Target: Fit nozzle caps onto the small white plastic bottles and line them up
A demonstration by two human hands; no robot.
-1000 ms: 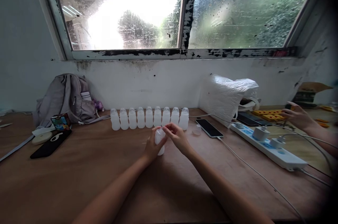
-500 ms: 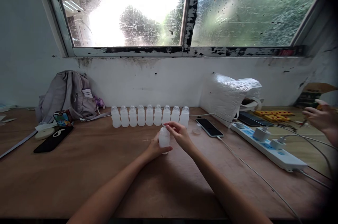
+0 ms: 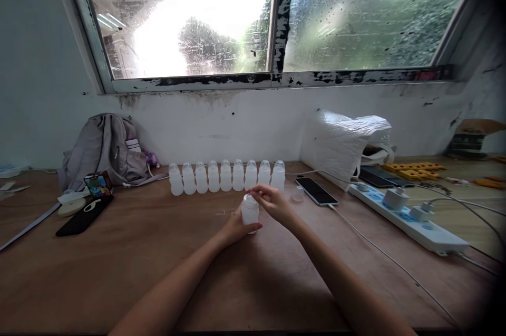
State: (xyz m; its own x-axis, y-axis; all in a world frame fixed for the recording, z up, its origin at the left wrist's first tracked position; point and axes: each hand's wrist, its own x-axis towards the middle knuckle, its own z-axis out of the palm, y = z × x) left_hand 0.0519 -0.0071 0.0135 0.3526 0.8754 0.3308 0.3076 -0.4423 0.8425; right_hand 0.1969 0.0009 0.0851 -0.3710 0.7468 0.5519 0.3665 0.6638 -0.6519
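Note:
A white translucent bottle (image 3: 250, 212) stands upright near the middle of the brown table (image 3: 118, 267). My left hand (image 3: 236, 226) is wrapped round its lower body from the left. My right hand (image 3: 270, 201) is pinched at the top of the bottle; what its fingertips hold there is too small to name. Behind the hands is a row of several similar bottles with clear domed caps (image 3: 213, 175). To the right of the row lies a clear round cap (image 3: 297, 196), flat on the table.
A phone (image 3: 316, 191) with a cable and a white power strip (image 3: 411, 220) lie on the right. Behind them stands a silvery foam bag (image 3: 343, 141). At the left are a grey backpack (image 3: 105, 149), a small box (image 3: 98, 184) and a black phone (image 3: 85, 216).
The view has shifted slightly. Another person's hand at the far right is gone from view. My hands remain at the bottle, with the right fingertips still at its top.

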